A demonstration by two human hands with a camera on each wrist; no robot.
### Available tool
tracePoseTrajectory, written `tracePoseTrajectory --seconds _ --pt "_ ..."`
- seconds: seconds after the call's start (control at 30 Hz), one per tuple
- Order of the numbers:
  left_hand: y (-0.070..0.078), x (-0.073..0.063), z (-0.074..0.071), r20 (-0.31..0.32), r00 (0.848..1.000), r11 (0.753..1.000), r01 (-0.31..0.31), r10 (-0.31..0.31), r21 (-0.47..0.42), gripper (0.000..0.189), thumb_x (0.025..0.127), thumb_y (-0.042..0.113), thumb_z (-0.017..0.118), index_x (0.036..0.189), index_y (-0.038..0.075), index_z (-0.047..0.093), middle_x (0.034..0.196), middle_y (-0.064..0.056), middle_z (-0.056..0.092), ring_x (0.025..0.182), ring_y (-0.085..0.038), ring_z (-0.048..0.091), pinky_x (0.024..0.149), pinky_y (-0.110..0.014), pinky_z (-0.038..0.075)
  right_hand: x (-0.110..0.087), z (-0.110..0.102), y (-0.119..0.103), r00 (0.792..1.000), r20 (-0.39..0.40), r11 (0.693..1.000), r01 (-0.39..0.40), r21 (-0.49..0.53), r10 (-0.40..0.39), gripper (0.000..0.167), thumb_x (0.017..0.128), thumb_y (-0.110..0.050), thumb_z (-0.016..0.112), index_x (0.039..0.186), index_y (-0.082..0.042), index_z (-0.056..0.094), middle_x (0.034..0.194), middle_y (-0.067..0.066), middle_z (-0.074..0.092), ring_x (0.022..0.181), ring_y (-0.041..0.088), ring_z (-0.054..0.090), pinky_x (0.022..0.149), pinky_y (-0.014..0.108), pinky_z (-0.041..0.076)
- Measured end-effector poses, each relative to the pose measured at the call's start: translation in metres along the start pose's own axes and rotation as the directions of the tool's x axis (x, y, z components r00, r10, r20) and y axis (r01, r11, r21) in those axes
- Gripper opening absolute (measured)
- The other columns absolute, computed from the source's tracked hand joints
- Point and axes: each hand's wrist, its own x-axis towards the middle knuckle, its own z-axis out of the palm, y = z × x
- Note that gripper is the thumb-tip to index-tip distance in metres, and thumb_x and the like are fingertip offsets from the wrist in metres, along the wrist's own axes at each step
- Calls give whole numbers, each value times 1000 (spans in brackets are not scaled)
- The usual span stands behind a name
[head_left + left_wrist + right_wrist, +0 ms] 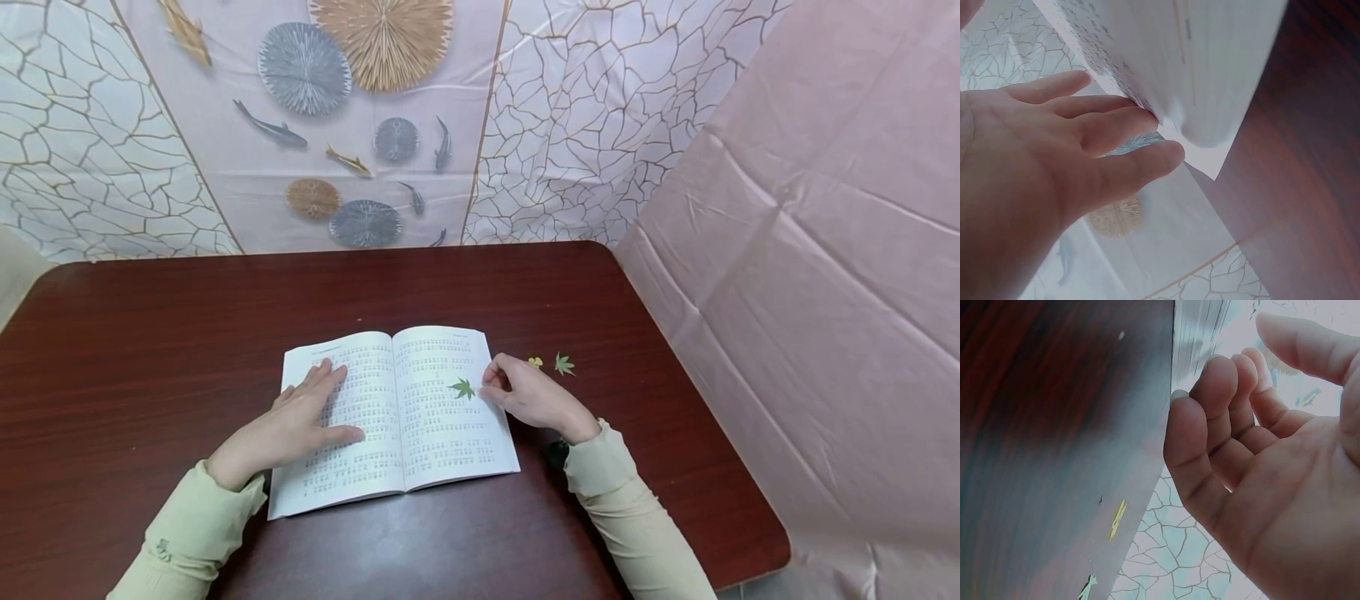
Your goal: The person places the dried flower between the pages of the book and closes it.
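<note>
An open book (438,433) with printed pages lies on the dark red-brown table. My left hand (296,425) rests on its left page with fingers spread; the left wrist view shows the fingers (1141,165) beside the page edge. On the right page lies a green, pointed-lobed leaf (463,388). Just right of that leaf is my right hand (528,392), at the book's outer edge. Its fingers (1188,431) are loosely bent, the thumb stands apart, and nothing shows between them in the right wrist view.
Beyond my right hand, a small yellow flower (535,362) and a second green leaf (564,364) lie on the table (150,333). A patterned cloth (360,167) hangs behind the table's back edge, and a plain pinkish cloth (825,250) along the right side.
</note>
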Motion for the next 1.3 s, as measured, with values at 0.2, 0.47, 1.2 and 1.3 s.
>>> tracePoseTrajectory --seconds 0.2,0.47,1.2,1.3 --pt "-1 0 -1 -15 1000 1000 -14 14 -8 98 83 49 73 151 -4 25 157 -28 13 145 -43 9 107 -69 9 0 0 1 1000 -1 1000 -3 1 3 11 95 -19 65 96 -13 56 78 3 52 57 14 43 53 26 37" --pt "0 0 -1 -21 1000 1000 -20 20 -10 98 84 50 72 151 -4 25 157 -28 13 145 -43 9 107 -69 10 0 0 1 1000 -6 1000 7 -1 -7 10 95 -19 64 96 -13 56 78 3 52 57 13 43 53 25 37" --pt "2 -1 -3 -51 997 998 -60 59 -15 92 88 49 68 150 -4 26 157 -27 15 145 -40 14 108 -68 11 2 3 4 1000 -13 1000 25 -1 -26 11 95 -19 65 96 -13 56 77 2 52 60 13 46 55 25 40" --pt "1 0 -3 -52 997 998 -63 62 -15 92 88 50 68 150 -4 27 157 -27 16 145 -40 15 108 -68 12 2 2 4 999 -17 999 34 -1 -34 11 94 -19 65 96 -13 57 76 2 52 59 13 46 55 25 39"
